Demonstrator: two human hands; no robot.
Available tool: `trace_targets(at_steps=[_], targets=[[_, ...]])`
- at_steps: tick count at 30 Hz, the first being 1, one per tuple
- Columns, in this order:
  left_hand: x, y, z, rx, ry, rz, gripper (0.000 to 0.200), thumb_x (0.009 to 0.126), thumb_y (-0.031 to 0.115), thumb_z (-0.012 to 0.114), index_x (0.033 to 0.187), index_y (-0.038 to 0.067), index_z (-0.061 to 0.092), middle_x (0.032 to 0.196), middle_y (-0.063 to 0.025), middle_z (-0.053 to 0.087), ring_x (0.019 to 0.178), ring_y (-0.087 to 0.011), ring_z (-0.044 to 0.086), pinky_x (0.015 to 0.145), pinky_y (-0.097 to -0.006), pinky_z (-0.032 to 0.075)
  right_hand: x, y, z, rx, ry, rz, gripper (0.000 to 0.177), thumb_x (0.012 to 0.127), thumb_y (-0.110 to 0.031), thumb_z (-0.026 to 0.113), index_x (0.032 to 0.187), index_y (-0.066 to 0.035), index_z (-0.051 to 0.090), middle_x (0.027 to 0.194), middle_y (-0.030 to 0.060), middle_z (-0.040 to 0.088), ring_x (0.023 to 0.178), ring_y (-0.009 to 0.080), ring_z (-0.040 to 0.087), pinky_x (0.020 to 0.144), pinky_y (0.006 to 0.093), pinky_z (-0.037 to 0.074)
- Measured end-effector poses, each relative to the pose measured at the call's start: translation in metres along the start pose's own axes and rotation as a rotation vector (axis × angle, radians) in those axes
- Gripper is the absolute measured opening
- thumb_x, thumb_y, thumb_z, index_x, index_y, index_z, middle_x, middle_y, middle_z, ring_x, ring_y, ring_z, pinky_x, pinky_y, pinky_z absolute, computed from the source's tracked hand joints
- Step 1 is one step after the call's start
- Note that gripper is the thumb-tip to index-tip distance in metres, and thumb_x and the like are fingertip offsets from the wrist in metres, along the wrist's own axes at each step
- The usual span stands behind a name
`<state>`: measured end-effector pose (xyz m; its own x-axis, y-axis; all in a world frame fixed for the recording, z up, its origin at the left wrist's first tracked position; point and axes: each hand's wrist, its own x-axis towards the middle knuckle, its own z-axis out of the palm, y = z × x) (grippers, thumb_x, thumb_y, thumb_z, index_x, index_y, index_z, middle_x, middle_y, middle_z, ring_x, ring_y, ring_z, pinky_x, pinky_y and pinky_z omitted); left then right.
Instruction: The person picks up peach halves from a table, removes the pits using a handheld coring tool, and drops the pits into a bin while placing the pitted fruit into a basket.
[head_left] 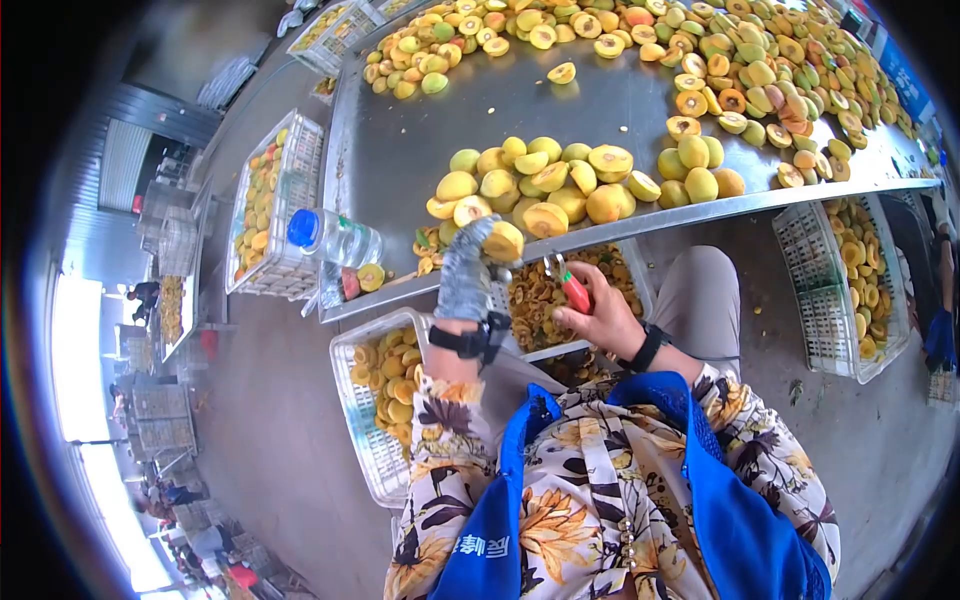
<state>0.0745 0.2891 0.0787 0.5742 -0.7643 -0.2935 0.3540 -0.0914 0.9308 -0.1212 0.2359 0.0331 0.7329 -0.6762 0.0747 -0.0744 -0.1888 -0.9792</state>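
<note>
My left hand (466,262), in a grey glove, is closed around a yellow peach half (503,242) just over the table's front edge. In my bare right hand (607,312) is a pitting tool (575,292) with a red handle, a green band and a small metal loop at its tip. The loop points toward the peach half, with a small gap between them. Right behind my left hand, a pile of peach halves (550,178) lies on the metal table (480,100). Below both hands stands a crate of pits and scraps (530,310), partly hidden.
A crate of peach halves (385,375) stands by my left leg, another crate (850,285) to the right. At the table's left corner are a water bottle (340,240) and a full fruit crate (270,215). A larger peach heap (740,70) covers the table's far right.
</note>
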Motion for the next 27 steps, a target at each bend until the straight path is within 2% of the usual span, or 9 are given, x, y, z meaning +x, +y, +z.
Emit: trace_targets(at_steps=[2,6,8,9,13,16,17,20,27], targets=[[-0.019,-0.014,-0.011,-0.033,-0.119,-0.070,0.037,0.084,0.037,0.057,0.102,0.005,0.055,0.078,-0.0045,0.060,0.053,-0.0140,0.058,0.041,-0.0220,0.043,0.016,0.003,0.016,0.030,0.017,-0.053,0.063,0.073,-0.026,0.072,0.120,-0.002,0.038,0.086,0.0197,0.060,0.079,0.0292,0.062,0.070,0.0348,0.048],[-0.042,-0.048,-0.008,-0.150,0.108,0.143,0.041,0.084,0.042,0.054,0.105,0.007,0.054,0.079,-0.0040,0.060,0.053,-0.0129,0.057,0.037,-0.0218,0.042,0.027,-0.005,0.030,0.017,-0.171,0.009,0.064,0.073,-0.030,0.071,0.119,0.000,0.037,0.090,0.0216,0.060,0.082,0.0341,0.061,0.073,0.0366,0.047],[-0.060,-0.036,-0.014,-0.212,0.011,-0.193,0.044,0.083,0.047,0.053,0.105,0.009,0.054,0.081,-0.0036,0.060,0.055,-0.0120,0.057,0.036,-0.0215,0.041,0.024,-0.006,0.037,-0.009,-0.143,-0.115,0.064,0.073,-0.031,0.071,0.119,0.000,0.038,0.089,0.0216,0.060,0.082,0.0341,0.061,0.073,0.0368,0.047],[-0.062,-0.038,-0.017,-0.216,0.018,-0.192,0.044,0.083,0.047,0.053,0.105,0.009,0.054,0.081,-0.0036,0.060,0.055,-0.0120,0.057,0.036,-0.0215,0.041,0.022,-0.008,0.039,-0.037,-0.103,-0.241,0.063,0.074,-0.031,0.070,0.118,0.000,0.039,0.089,0.0217,0.060,0.083,0.0341,0.061,0.073,0.0371,0.047],[-0.058,-0.044,-0.020,-0.311,0.120,-0.175,0.036,0.087,0.042,0.045,0.100,0.010,0.054,0.078,-0.0019,0.060,0.051,-0.0102,0.054,0.031,-0.0182,0.033,0.012,-0.018,0.032,-0.098,-0.133,-0.045,0.045,0.078,-0.027,0.066,0.106,0.000,0.044,0.082,0.0226,0.058,0.077,0.0381,0.058,0.066,0.0401,0.046],[-0.049,-0.062,-0.028,-0.449,0.194,-0.122,0.033,0.084,0.038,0.055,0.100,0.010,0.054,0.086,-0.0047,0.059,0.070,-0.0147,0.059,0.050,-0.0253,0.047,0.000,-0.007,0.033,-0.217,-0.175,-0.169,0.035,0.080,-0.025,0.063,0.097,0.000,0.045,0.071,0.0233,0.056,0.067,0.0408,0.057,0.057,0.0433,0.045],[-0.048,-0.069,-0.029,-0.455,0.192,-0.127,0.033,0.084,0.038,0.055,0.100,0.010,0.054,0.086,-0.0047,0.059,0.070,-0.0147,0.059,0.050,-0.0253,0.047,-0.005,-0.005,0.033,-0.212,-0.222,-0.154,0.034,0.080,-0.025,0.062,0.095,0.000,0.045,0.068,0.0231,0.056,0.064,0.0413,0.057,0.055,0.0442,0.044],[-0.047,-0.076,-0.023,-0.520,0.112,0.096,0.030,0.086,0.025,0.055,0.108,0.004,0.053,0.097,-0.0075,0.058,0.088,-0.0184,0.058,0.078,-0.0335,0.050,-0.014,-0.003,0.037,-0.225,-0.231,-0.130,0.034,0.082,-0.024,0.061,0.096,0.001,0.044,0.065,0.0235,0.056,0.063,0.0423,0.057,0.054,0.0454,0.044],[-0.048,-0.087,-0.009,-0.433,0.101,0.235,0.027,0.087,0.021,0.055,0.107,0.003,0.055,0.101,-0.0089,0.059,0.090,-0.0199,0.059,0.081,-0.0334,0.049,-0.020,0.007,0.040,-0.258,-0.219,-0.101,0.032,0.081,-0.017,0.059,0.094,0.003,0.039,0.064,0.0255,0.055,0.063,0.0430,0.056,0.055,0.0470,0.043]])
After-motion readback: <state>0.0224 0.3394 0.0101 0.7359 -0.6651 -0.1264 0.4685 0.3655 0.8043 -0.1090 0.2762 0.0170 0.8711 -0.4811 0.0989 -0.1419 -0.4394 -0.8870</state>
